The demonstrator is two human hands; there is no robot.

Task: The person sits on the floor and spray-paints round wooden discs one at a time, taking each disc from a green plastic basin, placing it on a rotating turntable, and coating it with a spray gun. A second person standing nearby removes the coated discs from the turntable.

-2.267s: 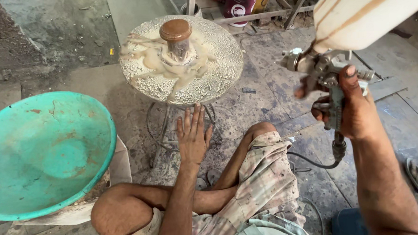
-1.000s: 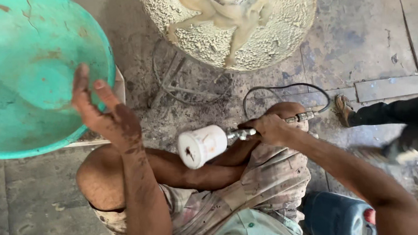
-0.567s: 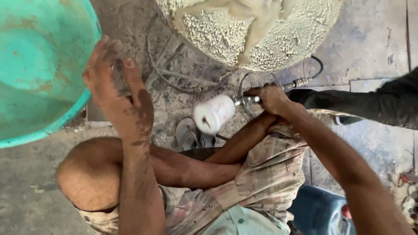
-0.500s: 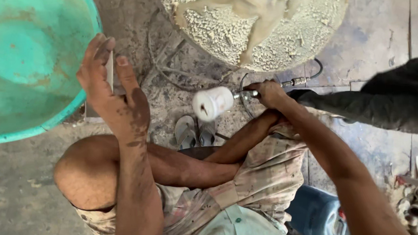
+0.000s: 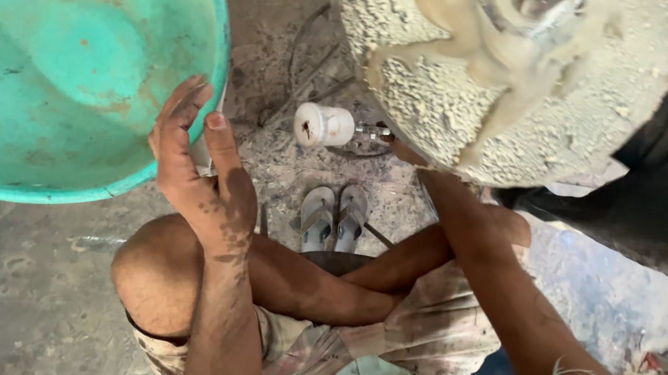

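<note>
Left hand (image 5: pixel 202 184) pinches a white strip (image 5: pixel 202 153) at the basin (image 5: pixel 73 87) rim; right hand's grip (hidden behind the crusted disc (image 5: pixel 544 82)) cannot be told, spray gun cup (image 5: pixel 322 125) beside it.

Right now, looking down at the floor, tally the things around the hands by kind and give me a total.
Green basin: 1
Crusted round turntable: 1
Spray gun with white cup: 1
Sandals: 2
Total: 5
The left hand touches the basin's rim; the right hand is mostly hidden behind the turntable.
</note>
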